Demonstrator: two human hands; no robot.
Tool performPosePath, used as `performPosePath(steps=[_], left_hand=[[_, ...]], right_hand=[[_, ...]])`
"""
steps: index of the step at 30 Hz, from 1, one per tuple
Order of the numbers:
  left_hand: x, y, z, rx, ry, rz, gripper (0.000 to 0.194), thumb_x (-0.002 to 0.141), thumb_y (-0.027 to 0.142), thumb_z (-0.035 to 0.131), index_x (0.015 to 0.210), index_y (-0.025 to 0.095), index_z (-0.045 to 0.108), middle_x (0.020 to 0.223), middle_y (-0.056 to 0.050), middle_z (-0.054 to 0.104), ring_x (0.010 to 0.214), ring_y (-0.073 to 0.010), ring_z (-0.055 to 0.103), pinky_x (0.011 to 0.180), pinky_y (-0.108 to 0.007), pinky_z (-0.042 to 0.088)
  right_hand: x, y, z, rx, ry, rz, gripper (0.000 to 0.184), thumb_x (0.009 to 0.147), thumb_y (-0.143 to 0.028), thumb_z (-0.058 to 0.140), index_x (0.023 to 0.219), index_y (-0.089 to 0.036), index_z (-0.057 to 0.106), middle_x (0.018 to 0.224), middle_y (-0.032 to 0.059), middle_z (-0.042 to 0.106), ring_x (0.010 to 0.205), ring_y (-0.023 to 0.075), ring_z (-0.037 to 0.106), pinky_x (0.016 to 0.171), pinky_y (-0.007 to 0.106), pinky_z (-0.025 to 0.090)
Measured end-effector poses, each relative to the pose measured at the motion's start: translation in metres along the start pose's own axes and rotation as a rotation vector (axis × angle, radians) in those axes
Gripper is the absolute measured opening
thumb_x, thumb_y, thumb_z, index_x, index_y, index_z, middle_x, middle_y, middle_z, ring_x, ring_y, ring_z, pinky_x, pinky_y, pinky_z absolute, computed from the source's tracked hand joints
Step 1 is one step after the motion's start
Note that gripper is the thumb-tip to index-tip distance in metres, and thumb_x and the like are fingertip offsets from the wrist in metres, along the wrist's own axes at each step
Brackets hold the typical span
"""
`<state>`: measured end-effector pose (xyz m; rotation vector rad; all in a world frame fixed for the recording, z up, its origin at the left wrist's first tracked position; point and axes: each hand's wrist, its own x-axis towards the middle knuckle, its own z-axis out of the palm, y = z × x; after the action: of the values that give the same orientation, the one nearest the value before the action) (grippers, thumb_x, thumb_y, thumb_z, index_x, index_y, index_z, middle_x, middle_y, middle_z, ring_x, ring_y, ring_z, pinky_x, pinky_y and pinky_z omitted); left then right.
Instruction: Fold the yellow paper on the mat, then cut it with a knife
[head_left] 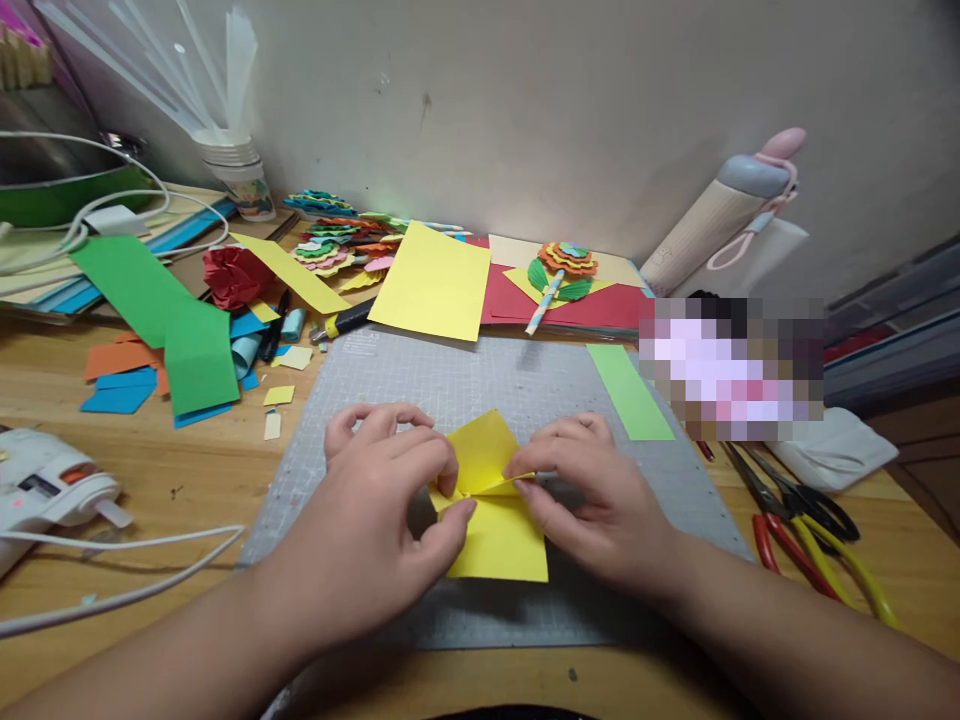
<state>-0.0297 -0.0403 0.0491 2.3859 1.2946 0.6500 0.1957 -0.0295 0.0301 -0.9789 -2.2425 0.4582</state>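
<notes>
A piece of yellow paper (501, 545) with a raised crease across its middle is held just over the grey cutting mat (360, 600). At its left end, my left hand (397, 490) pinches the crease between thumb and fingers. My right hand (592, 490) pinches the crease's right end, thumb below and index finger above. Behind the hands, a yellow sheet (435, 285) lies over the mat's far edge. A light green paper strip (631, 395) rests on the mat to the right of my right hand.
Green paper (199, 365), a red crumpled paper flower (236, 278) and scraps lie left. A layered paper flower (568, 260) lies at the back. Scissors (795, 500) and red-and-yellow-handled pliers (802, 560) are right. A white corded device (52, 490) sits left; a bottle (705, 215) leans against the wall.
</notes>
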Motion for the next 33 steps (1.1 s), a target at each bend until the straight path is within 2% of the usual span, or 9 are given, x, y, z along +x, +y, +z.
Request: performPosePath(steps=[5,11,13,16,19,21,25,29,33], left_hand=[[0.0,0.0,-0.001,0.109,0.05,0.041,0.009,0.079,0.017,0.052,0.078,0.023,0.058,0.077,0.002,0.067,0.105,-0.0268,0.05,0.093,-0.047,0.02],[-0.002,-0.003,-0.007,0.169,-0.123,0.054,0.014,0.081,0.017,0.053,0.074,0.024,0.063,0.082,0.001,0.066,0.101,-0.0271,0.05,0.093,-0.05,0.022],[-0.003,-0.003,-0.006,0.187,-0.168,0.042,0.013,0.082,0.019,0.053,0.074,0.023,0.063,0.084,0.0,0.065,0.1,-0.0276,0.049,0.093,-0.051,0.024],[-0.004,-0.003,-0.002,0.206,-0.2,0.017,0.009,0.082,0.021,0.056,0.078,0.023,0.064,0.088,-0.001,0.064,0.102,-0.029,0.048,0.093,-0.052,0.025],[-0.007,0.0,0.002,0.221,-0.178,-0.041,0.008,0.083,0.028,0.06,0.085,0.023,0.066,0.091,-0.001,0.064,0.104,-0.0295,0.048,0.097,-0.054,0.024],[-0.009,0.002,0.004,0.23,-0.149,-0.071,0.016,0.082,0.037,0.063,0.091,0.024,0.067,0.094,-0.002,0.065,0.105,-0.0299,0.048,0.099,-0.054,0.023],[-0.009,0.006,0.006,0.241,-0.13,-0.071,0.032,0.077,0.045,0.07,0.103,0.027,0.067,0.101,-0.002,0.066,0.106,-0.0307,0.05,0.099,-0.054,0.025],[-0.011,0.005,0.007,0.272,-0.134,-0.053,0.039,0.075,0.044,0.072,0.112,0.031,0.066,0.113,-0.002,0.066,0.111,-0.0297,0.052,0.103,-0.053,0.02],[-0.015,-0.002,0.013,0.355,-0.113,-0.015,0.05,0.079,0.052,0.065,0.122,0.028,0.062,0.133,-0.003,0.059,0.127,-0.0294,0.045,0.112,-0.05,0.003]], right_hand=[[0.001,0.0,-0.005,-0.053,-0.026,-0.137,0.027,0.085,-0.008,0.047,0.101,-0.025,0.06,0.089,0.0,0.068,0.082,0.0175,0.058,0.076,0.039,0.029],[0.003,-0.004,-0.014,-0.274,0.068,-0.227,0.009,0.084,-0.018,0.057,0.086,-0.023,0.064,0.092,0.0034,0.067,0.089,0.0218,0.061,0.082,0.045,0.026],[0.005,-0.006,-0.015,-0.29,0.066,-0.23,0.004,0.084,-0.022,0.06,0.081,-0.023,0.063,0.089,0.0028,0.067,0.089,0.0218,0.062,0.084,0.045,0.026],[0.005,-0.006,-0.012,-0.349,0.089,-0.21,0.012,0.084,-0.019,0.061,0.072,-0.022,0.059,0.088,0.0016,0.067,0.089,0.0209,0.062,0.085,0.045,0.026],[0.0,-0.007,-0.007,-0.451,0.091,-0.188,0.011,0.084,-0.015,0.061,0.075,-0.021,0.059,0.095,0.0013,0.069,0.096,0.0213,0.061,0.09,0.045,0.025],[-0.004,-0.008,-0.004,-0.503,0.042,-0.209,0.009,0.088,-0.014,0.057,0.086,-0.022,0.062,0.102,0.001,0.07,0.102,0.0204,0.059,0.094,0.045,0.021],[-0.008,-0.01,-0.002,-0.478,-0.156,-0.266,0.018,0.096,-0.014,0.047,0.102,-0.02,0.063,0.105,0.0018,0.071,0.105,0.018,0.058,0.097,0.042,0.019],[-0.005,-0.01,0.0,-0.352,-0.288,-0.138,0.014,0.095,-0.026,0.052,0.101,-0.023,0.064,0.103,0.0002,0.071,0.098,0.0176,0.061,0.095,0.043,0.022],[-0.002,-0.01,-0.003,-0.264,-0.347,-0.043,0.018,0.096,-0.031,0.05,0.105,-0.024,0.064,0.111,0.0009,0.068,0.104,0.0181,0.06,0.098,0.044,0.023]])
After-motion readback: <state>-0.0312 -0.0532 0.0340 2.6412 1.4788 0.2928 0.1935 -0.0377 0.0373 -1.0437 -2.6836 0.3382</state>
